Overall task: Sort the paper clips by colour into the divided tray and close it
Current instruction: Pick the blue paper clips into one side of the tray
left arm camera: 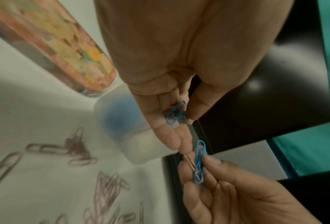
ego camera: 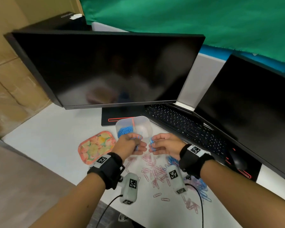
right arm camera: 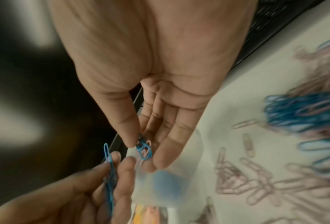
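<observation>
Nearest my head view are the two forearms, rising from the bottom edge, each strapped with a black wrist band and a tagged camera pod trailing a cable. My left hand (ego camera: pixel 130 144) sits at centre frame, palm turned inward, thumb pressed to the fingers around a few blue paper clips (left arm camera: pixel 176 113). My right hand (ego camera: pixel 164 145) faces it, just beside it, thumb and forefinger pinching another small cluster of blue clips (right arm camera: pixel 144 149); the remaining fingers lie fairly straight. The two hands are close but I cannot tell whether they touch.

The divided tray (ego camera: pixel 145 123), translucent plastic, stands directly above the hands in the frame, with a mound of sorted blue clips (ego camera: pixel 124 130) in its left compartment. Its floral lid (ego camera: pixel 96 146) lies flat to the left of my left hand. Below the hands, pink paper clips (ego camera: pixel 153 171) are scattered over the white desk (ego camera: pixel 48 142), and a mixed blue and pink pile (ego camera: pixel 197 185) lies lower right, under my right forearm.
</observation>
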Tool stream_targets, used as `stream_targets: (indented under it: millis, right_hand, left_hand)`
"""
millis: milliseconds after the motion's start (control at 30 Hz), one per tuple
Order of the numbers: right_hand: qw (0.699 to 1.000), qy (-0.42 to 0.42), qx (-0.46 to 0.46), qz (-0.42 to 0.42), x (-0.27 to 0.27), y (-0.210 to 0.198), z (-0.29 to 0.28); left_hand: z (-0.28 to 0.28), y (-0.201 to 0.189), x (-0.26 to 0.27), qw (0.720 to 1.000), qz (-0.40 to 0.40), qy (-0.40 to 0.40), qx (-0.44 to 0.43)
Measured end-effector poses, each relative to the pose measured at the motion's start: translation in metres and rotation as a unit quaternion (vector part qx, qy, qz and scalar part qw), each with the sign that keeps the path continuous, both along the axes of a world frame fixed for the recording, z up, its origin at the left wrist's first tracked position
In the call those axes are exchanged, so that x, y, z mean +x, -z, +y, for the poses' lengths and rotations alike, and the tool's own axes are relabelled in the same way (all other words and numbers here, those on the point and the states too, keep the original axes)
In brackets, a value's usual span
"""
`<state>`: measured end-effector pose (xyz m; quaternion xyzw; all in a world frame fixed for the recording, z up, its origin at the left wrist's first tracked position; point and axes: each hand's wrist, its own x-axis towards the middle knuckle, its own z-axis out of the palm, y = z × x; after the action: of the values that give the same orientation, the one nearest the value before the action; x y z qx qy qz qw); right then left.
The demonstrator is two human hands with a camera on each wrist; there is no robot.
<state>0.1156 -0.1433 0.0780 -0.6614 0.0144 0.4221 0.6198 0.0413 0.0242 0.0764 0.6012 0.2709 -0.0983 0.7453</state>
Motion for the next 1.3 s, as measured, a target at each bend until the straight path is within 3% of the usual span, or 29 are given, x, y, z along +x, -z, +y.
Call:
stream_targets:
  millis: [200,767,967,1033,1167,1233,1300]
  right_hand:
    - [0.999,-0.024,0.020,-0.024,0.000,-0.012,0.046]
    - [0.999,0.026,-0.024,-0.024,-0.013,-0.007,0.041]
    - [0.995,0.091,-0.032,-0.002,-0.010,0.002,0.027]
    - [0.995,0.084,-0.059,-0.014,-0.008,0.003,0.027]
    - [0.993,0.061,-0.096,-0.040,-0.006,0.000,0.040]
    - [0.991,0.051,-0.108,-0.055,-0.005,-0.002,0.048]
    - [0.990,0.037,-0.117,-0.071,-0.003,-0.004,0.054]
  left_hand:
    - [0.030,-0.007,0.000,0.992,0.003,-0.001,0.123]
    - [0.015,0.017,-0.017,0.988,-0.073,-0.016,0.135]
    - [0.022,0.034,-0.027,0.993,-0.019,-0.050,0.104]
    - [0.021,0.042,-0.029,0.988,0.013,-0.012,0.155]
    - [0.011,0.059,-0.029,0.948,0.087,0.122,0.282]
    - [0.009,0.060,-0.027,0.938,0.107,0.141,0.298]
    - [0.012,0.055,-0.025,0.954,0.113,0.121,0.251]
